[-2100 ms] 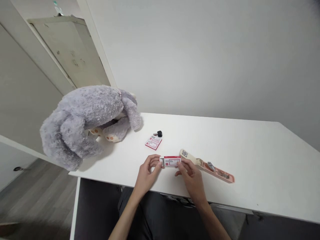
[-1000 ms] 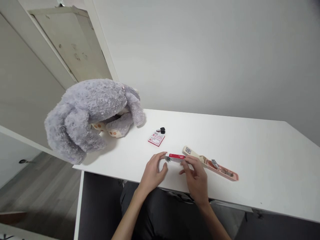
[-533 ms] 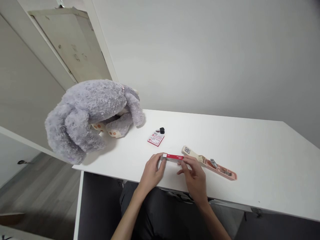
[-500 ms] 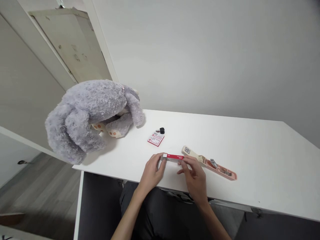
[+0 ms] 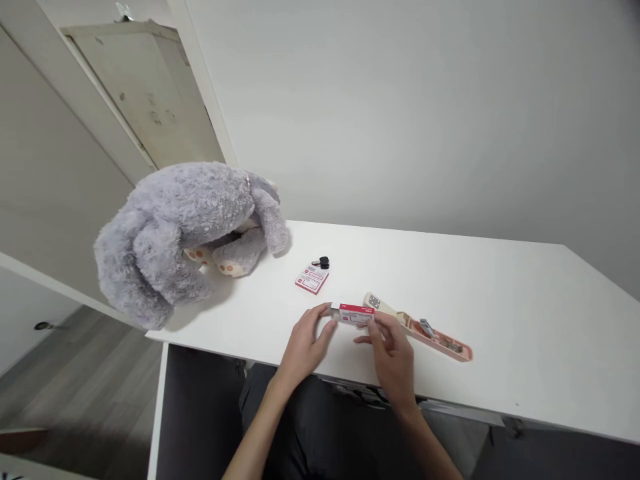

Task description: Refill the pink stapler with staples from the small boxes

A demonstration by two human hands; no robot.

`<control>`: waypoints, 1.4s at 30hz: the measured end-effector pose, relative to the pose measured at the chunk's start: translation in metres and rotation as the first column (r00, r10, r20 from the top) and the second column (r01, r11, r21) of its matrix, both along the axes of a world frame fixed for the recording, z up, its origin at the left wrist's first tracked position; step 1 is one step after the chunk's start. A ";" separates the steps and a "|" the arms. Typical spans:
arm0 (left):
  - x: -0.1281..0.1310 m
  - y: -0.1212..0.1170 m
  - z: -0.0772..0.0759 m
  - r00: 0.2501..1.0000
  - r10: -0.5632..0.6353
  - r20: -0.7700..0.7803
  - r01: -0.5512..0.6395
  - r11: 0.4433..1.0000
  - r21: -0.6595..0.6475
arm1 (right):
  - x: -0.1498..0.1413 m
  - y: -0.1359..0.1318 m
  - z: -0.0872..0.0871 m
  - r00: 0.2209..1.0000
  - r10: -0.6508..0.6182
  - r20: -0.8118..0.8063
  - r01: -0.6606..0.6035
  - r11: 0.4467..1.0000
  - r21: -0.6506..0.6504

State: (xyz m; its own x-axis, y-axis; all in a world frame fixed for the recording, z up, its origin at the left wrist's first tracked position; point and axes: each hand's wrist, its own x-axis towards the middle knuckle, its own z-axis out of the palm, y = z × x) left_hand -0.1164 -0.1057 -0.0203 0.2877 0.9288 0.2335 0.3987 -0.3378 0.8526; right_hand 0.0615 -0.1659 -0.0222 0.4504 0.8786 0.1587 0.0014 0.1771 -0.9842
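A small red-and-white cardboard box [image 5: 357,315] is held up between my two hands just above the table. My right hand [image 5: 393,353] grips its right end between thumb and fingers. At the other end, the thumb and index finger of my left hand [image 5: 306,343] pinch the box by a pale flap that sticks out. What is inside the box does not show. Just right of my right hand lies a long, narrow pink-and-cream case [image 5: 440,343], opened out, with metal pieces in its pink part.
A second red-and-white box [image 5: 311,280] lies flat beyond my hands, with a small black object [image 5: 323,262], perhaps a key, at its far edge. On the left of the white table [image 5: 480,280] slumps a big grey plush toy [image 5: 190,207]. A wall rises behind the table.
The box in my hands has tilted, so its white printed face now shows below the red side. My left fingers sit at its left flap, which shows more. The other things lie still.
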 end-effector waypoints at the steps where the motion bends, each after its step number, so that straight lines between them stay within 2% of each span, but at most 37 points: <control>1: 0.000 0.000 0.003 1.000 0.001 0.015 0.000 1.000 -0.030 | 0.000 0.000 0.000 1.000 0.004 -0.006 -0.004 1.000 -0.016; 5: -0.003 -0.001 0.012 0.997 -0.034 0.074 0.041 0.994 -0.099 | 0.000 -0.001 0.001 1.000 0.001 -0.017 -0.002 0.998 -0.058; 8: -0.003 -0.001 0.014 0.996 -0.034 0.082 0.043 0.992 -0.120 | 0.000 0.000 0.000 1.000 0.007 -0.027 -0.009 0.996 -0.083; 14: -0.003 -0.002 0.012 0.991 -0.004 0.131 0.025 0.987 -0.160 | -0.001 0.000 0.001 0.997 0.022 -0.080 -0.024 1.000 -0.018; 26: -0.008 -0.001 0.014 0.971 -0.048 0.235 0.102 0.969 -0.225 | -0.001 0.000 0.003 0.982 0.177 -0.059 -0.180 0.982 -0.062; 29: -0.007 -0.002 0.014 0.976 0.002 0.216 0.039 0.982 -0.187 | -0.002 0.000 -0.001 0.977 0.204 -0.054 -0.207 0.976 -0.059; 33: -0.012 0.004 0.013 0.971 0.178 0.159 -0.161 0.980 -0.116 | -0.002 0.002 -0.005 0.971 0.224 0.076 -0.220 0.973 -0.063; 35: -0.021 0.012 0.011 0.966 0.251 0.060 -0.248 0.968 -0.047 | -0.003 0.004 -0.006 0.947 0.232 0.221 -0.221 0.973 -0.072; 37: -0.032 0.023 0.009 0.939 0.338 -0.066 -0.332 0.940 0.080 | -0.003 0.005 -0.007 0.891 0.241 0.385 -0.232 0.970 -0.071; 39: -0.042 0.034 0.007 0.903 0.399 -0.157 -0.369 0.910 0.189 | -0.005 0.007 -0.007 0.819 0.257 0.513 -0.257 0.964 -0.071; 42: -0.050 0.050 0.004 0.862 0.429 -0.269 -0.361 0.893 0.269 | -0.010 0.010 -0.008 0.736 0.272 0.620 -0.277 0.957 -0.091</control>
State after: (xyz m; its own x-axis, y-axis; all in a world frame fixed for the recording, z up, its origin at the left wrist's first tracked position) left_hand -0.1663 -0.0560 -0.0158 -0.0039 0.9216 0.3881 0.7687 -0.2455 0.5906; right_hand 0.0518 -0.1563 -0.0298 -0.0102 0.9463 0.3230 0.5602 0.2730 -0.7821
